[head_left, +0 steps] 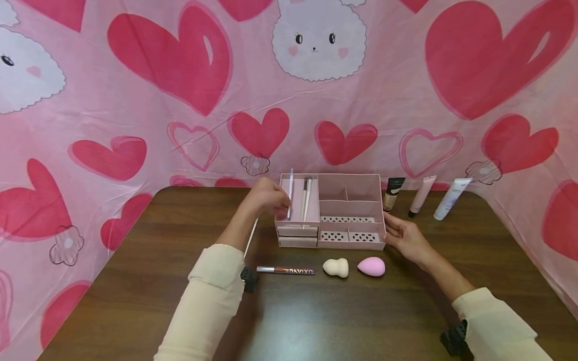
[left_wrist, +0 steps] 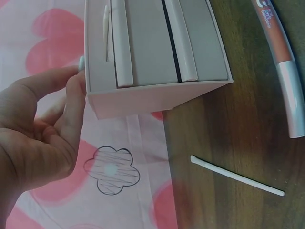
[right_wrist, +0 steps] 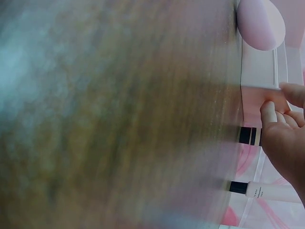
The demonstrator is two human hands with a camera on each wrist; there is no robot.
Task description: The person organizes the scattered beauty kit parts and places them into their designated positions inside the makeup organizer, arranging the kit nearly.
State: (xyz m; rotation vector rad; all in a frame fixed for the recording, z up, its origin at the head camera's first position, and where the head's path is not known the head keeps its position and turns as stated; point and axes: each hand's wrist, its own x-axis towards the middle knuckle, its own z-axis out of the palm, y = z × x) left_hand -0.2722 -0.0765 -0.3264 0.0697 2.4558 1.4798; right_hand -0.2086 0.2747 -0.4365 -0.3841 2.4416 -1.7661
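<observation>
A pink makeup organizer (head_left: 349, 210) stands on the table. My left hand (head_left: 269, 196) is at its upper left compartment and pinches a slim pale lavender stick (head_left: 291, 193), whose exact kind is unclear. In the left wrist view, fingertips (left_wrist: 76, 71) meet on its pale end behind the organizer's edge. Two thin makeup brushes (head_left: 306, 198) lie in that same compartment. At the organizer's right side, my right hand (head_left: 408, 239) rests against the wall, its fingers fairly straight. The right wrist view shows that hand touching the side and front edge.
In front of the organizer lie a lip gloss tube (head_left: 286, 270), a cream sponge (head_left: 336, 267) and a pink sponge (head_left: 371, 266). A white stick (left_wrist: 237, 175) lies left. Right of it stand a black-capped tube (head_left: 393, 194), a pink tube (head_left: 422, 195) and a white tube (head_left: 452, 198).
</observation>
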